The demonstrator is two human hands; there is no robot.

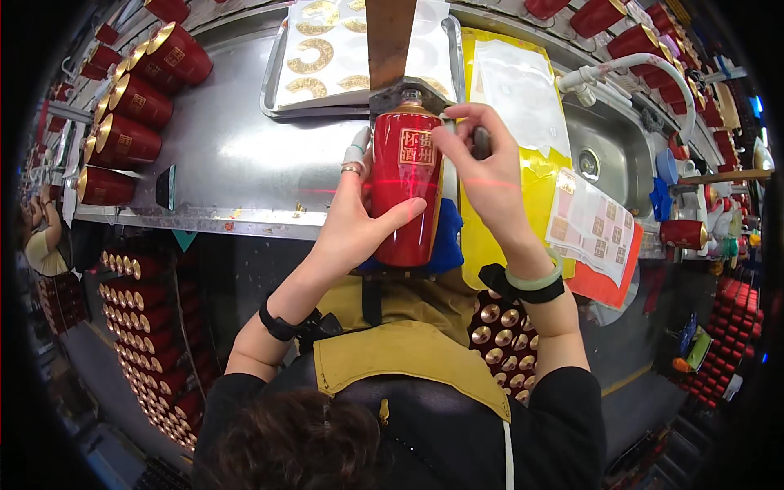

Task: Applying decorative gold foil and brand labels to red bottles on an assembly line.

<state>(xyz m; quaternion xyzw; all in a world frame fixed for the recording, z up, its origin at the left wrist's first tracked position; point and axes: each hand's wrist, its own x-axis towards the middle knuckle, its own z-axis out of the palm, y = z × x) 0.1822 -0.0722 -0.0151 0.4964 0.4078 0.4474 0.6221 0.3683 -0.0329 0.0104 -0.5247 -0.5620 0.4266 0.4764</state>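
Note:
A glossy red bottle [406, 200] with a gold shoulder lies before me in a holder, its neck pointing away, a red laser line crossing it. My left hand [359, 196] wraps its left side, thumb across the front; one fingertip has a white covering. On the bottle's upper front sits a square gold-and-red label [417, 147]. My right hand [487, 159] is at the label's right edge, thumb against it, fingers curled around a small black tool [481, 143] whose working end I cannot make out. Blue cloth [447, 237] lies under the bottle.
A metal tray [273, 77] holds a sheet of gold arc-shaped stickers. At right are a yellow mat [490, 237], label sheets [594, 220] and a sink [592, 159] with a white tap [645, 61]. Several red bottles [126, 139] stand at left; a phone-like dark slab [166, 188] lies nearby.

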